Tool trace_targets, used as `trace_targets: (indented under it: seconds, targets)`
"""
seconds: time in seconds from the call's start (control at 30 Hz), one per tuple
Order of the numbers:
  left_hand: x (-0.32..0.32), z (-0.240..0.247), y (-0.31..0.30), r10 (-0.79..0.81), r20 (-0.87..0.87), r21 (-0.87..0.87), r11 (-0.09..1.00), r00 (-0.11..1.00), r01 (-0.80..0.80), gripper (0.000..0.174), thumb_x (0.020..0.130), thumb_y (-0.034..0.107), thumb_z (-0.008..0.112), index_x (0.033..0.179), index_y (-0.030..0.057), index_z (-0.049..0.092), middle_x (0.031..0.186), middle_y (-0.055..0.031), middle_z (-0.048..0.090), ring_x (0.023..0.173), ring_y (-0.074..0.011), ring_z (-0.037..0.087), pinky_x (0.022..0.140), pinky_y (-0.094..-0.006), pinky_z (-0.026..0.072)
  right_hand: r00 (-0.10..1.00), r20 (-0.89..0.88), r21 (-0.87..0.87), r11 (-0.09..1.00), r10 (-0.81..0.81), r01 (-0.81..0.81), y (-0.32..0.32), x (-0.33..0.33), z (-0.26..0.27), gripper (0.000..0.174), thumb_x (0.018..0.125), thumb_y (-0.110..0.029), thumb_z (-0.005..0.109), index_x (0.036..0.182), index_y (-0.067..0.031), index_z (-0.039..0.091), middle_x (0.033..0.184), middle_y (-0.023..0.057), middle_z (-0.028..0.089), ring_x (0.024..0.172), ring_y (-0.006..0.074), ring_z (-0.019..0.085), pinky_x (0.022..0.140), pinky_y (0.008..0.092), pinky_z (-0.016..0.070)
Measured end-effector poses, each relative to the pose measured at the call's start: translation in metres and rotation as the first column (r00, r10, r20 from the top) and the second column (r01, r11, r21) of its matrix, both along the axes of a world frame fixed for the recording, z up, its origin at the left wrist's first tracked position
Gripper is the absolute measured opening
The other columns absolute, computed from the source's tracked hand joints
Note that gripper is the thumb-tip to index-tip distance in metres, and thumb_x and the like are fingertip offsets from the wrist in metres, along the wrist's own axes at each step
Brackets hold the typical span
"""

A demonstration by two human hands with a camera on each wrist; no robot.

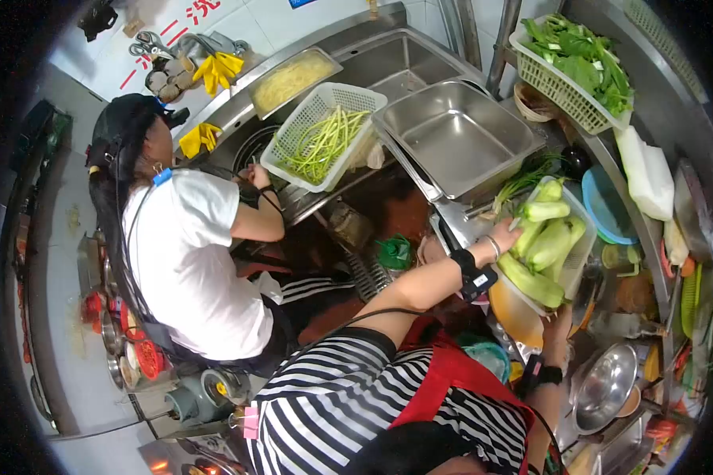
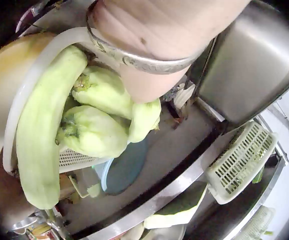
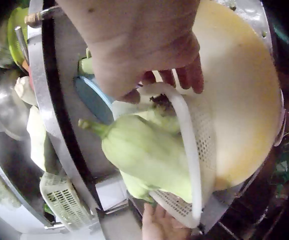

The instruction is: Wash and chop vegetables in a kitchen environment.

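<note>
A white plastic basket [image 1: 582, 261] is full of long pale green gourds [image 1: 548, 241] with stem ends. My left hand [image 1: 502, 237], with a bracelet at the wrist, grips the basket's far end; its fingers [image 3: 160, 222] show against the outer wall in the right wrist view. At the near end, my right hand [image 3: 149, 65] holds the rim, its fingers bent over the outside. The basket is over a round yellowish board [image 3: 239, 100]. In the left wrist view, my left wrist hides most of the left hand.
Beyond the basket stands a steel basin [image 1: 459, 134]. To the right are a blue bowl [image 1: 606, 206], a steel bowl [image 1: 604, 388] and a raised basket of leafy greens [image 1: 578, 71]. On the left, another person [image 1: 182, 229] works near a basket of green stalks [image 1: 325, 142].
</note>
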State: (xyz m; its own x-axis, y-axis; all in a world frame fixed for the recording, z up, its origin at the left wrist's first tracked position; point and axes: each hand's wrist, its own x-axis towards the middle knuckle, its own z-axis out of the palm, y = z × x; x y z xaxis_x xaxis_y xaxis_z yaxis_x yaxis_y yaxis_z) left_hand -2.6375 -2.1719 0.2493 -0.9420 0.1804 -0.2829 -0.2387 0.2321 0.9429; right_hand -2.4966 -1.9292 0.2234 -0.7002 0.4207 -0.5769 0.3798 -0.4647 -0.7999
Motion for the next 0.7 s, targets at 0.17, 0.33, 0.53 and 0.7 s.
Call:
trace_targets:
  seconds: [0.17,0.33,0.53,0.7]
  targets:
    - [-0.001,0.018,-0.017,-0.183,0.018,0.094,0.979,0.983,0.181,0.038,0.091,0.023,0.041,0.12,-0.0012,0.044,0.096,-0.0182,0.06,0.08,-0.025,0.06,0.076,-0.0333,0.0495,0.979,-0.04,-0.039,0.978,0.201,-0.203,0.014,-0.015,0.012,0.019,0.075,-0.013,0.053,0.093,-0.009,0.053,0.09,0.0036,0.05,0.081,0.0189,0.049,0.068,0.0362,0.0437]
    - [0.019,0.002,-0.021,0.114,0.264,0.365,0.907,0.958,-0.209,0.039,0.084,0.017,0.054,0.115,-0.0061,0.045,0.094,-0.0125,0.06,0.078,-0.0194,0.058,0.07,-0.0299,0.0494,0.987,-0.074,0.13,0.983,0.144,-0.133,-0.052,0.015,0.078,0.009,0.067,0.0,0.053,0.075,-0.0032,0.056,0.068,0.0019,0.052,0.057,0.0127,0.048,0.052,0.0247,0.0412]
    - [0.08,0.001,-0.036,0.303,0.276,0.397,0.829,0.912,-0.395,0.033,0.081,0.01,0.056,0.11,-0.0041,0.05,0.097,-0.0093,0.058,0.086,-0.0162,0.055,0.075,-0.0283,0.0456,0.963,-0.151,0.121,0.971,0.221,-0.204,-0.05,0.062,0.083,0.017,0.067,0.005,0.053,0.082,0.0009,0.061,0.074,0.0023,0.058,0.064,0.0097,0.052,0.06,0.0217,0.0421]
    - [0.115,0.051,-0.033,0.242,0.276,0.528,0.77,0.93,-0.357,0.024,0.083,0.006,0.051,0.106,-0.0014,0.052,0.098,-0.0071,0.058,0.087,-0.015,0.055,0.076,-0.0281,0.0451,0.969,-0.152,0.161,0.972,0.193,-0.169,-0.049,0.086,0.115,0.025,0.065,0.009,0.053,0.087,0.0014,0.062,0.076,0.0012,0.059,0.068,0.0078,0.052,0.065,0.0208,0.0397]
